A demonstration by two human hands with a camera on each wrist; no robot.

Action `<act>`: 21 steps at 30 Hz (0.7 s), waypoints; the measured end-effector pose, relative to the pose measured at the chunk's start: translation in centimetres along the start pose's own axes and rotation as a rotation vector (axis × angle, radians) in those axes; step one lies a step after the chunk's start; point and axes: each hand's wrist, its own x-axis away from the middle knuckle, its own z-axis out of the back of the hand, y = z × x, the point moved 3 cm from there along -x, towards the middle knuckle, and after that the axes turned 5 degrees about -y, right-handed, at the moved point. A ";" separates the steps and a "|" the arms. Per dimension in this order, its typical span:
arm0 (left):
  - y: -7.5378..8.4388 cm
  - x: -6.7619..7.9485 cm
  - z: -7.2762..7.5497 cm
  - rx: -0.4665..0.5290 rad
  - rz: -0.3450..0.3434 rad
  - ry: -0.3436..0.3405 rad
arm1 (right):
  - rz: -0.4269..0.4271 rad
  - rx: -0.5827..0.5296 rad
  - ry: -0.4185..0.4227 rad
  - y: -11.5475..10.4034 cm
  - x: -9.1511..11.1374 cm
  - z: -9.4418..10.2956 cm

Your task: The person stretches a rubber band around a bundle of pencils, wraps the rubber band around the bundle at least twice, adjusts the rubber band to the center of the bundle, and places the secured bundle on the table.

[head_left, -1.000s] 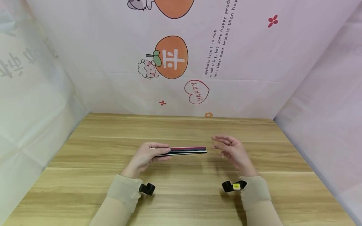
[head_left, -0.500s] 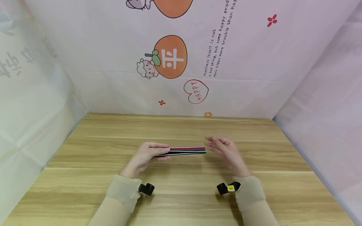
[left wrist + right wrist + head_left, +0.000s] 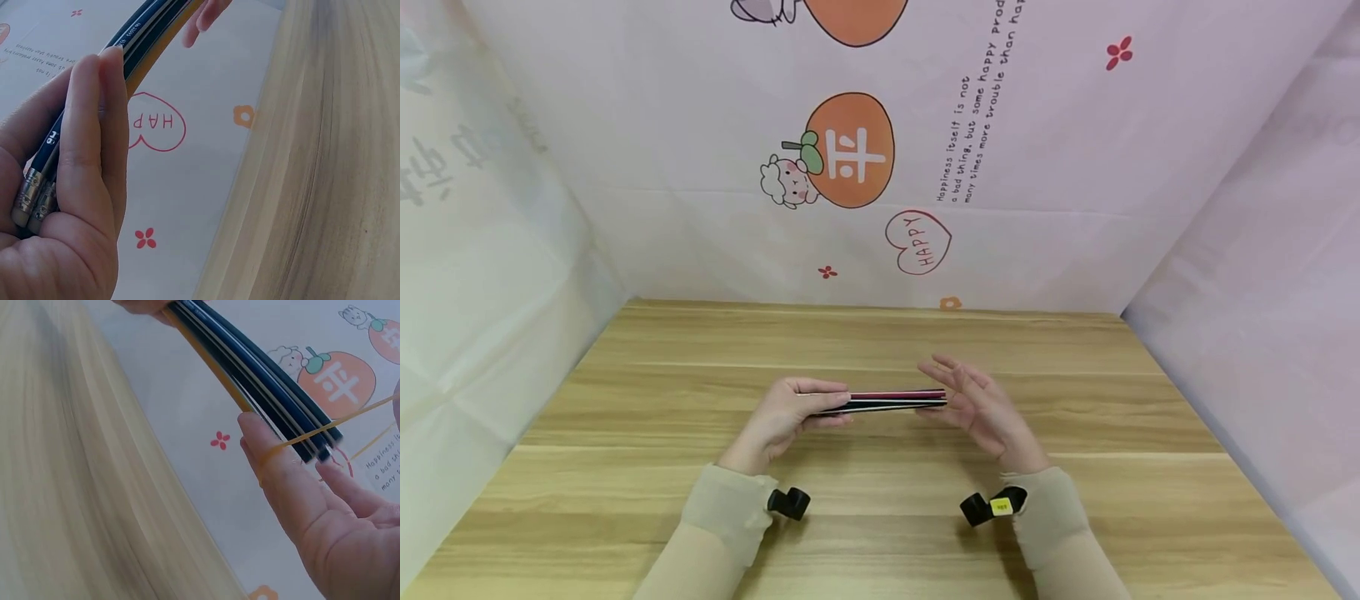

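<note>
A bundle of dark pencils (image 3: pixel 891 402) lies level above the table, its near part gripped by my left hand (image 3: pixel 784 417). In the left wrist view, metal ferrules (image 3: pixel 28 192) with eraser tips show at the palm end. A yellow-orange pencil (image 3: pixel 153 59) runs along the bundle's underside. My right hand (image 3: pixel 987 417) is at the bundle's other end, fingers spread above and below it. A thin yellow rubber band (image 3: pixel 369 409) stretches across these fingers and passes over the pencil ends in the right wrist view. Part of the band is hidden.
The wooden table (image 3: pixel 880 342) spreads beneath both hands. White printed sheets (image 3: pixel 1037 250) rise behind it and on both sides. Black wrist cameras (image 3: pixel 788 502) sit at the cuffs.
My right hand has moved left toward the pencils, and its fingers have spread around their ends. The left hand and the bundle have stayed nearly still.
</note>
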 end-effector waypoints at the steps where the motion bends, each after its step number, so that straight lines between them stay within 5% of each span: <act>1: 0.0 0.0 0.0 -0.003 0.000 -0.001 | 0.004 -0.007 -0.004 0.1 -0.1 -0.2; 12: -0.5 -0.2 -0.3 -0.016 0.013 -0.020 | -0.053 -0.009 0.123 1.6 -0.6 -0.8; 21: -1.0 -0.6 -0.6 -0.067 0.019 -0.051 | -0.089 0.020 0.129 1.9 -0.8 -1.0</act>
